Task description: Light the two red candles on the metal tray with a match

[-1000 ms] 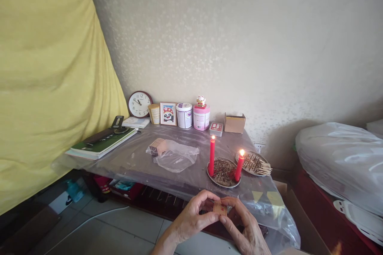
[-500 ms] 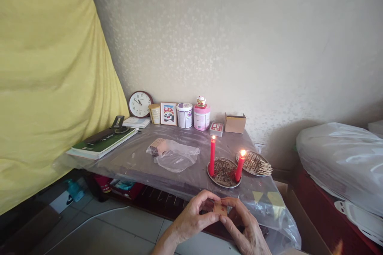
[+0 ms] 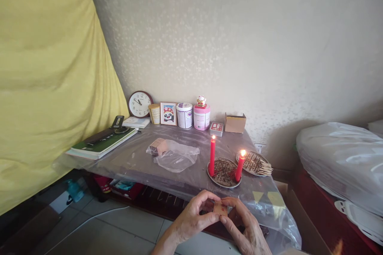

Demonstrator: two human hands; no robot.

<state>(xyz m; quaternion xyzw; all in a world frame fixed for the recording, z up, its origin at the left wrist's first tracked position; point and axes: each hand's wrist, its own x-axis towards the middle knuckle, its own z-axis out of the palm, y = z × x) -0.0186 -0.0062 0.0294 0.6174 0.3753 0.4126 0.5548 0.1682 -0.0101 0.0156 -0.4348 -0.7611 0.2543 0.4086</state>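
Between my two hands, just off the table's front edge, is a small tan matchbox (image 3: pixel 220 208) with red marks. My left hand (image 3: pixel 196 215) pinches its left side with thumb and fingers. From the other side, my right hand (image 3: pixel 245 225) grips it with thumb and fingertips, which cover part of the box. Beyond them, a metal plate (image 3: pixel 223 184) carries two lit red candles: an upright one (image 3: pixel 212 157) on the left and a slightly leaning one (image 3: pixel 239 169) on the right. A second metal plate (image 3: pixel 247 170) holds a heap of matchsticks (image 3: pixel 264 168).
A plastic sheet covers the table (image 3: pixel 131 167). On it lie a small cardboard box (image 3: pixel 158 146), a clear plastic bag (image 3: pixel 178 159) and a green book (image 3: pixel 101 143). A clock (image 3: pixel 140 104), tins and an open carton (image 3: pixel 235 123) line the wall.
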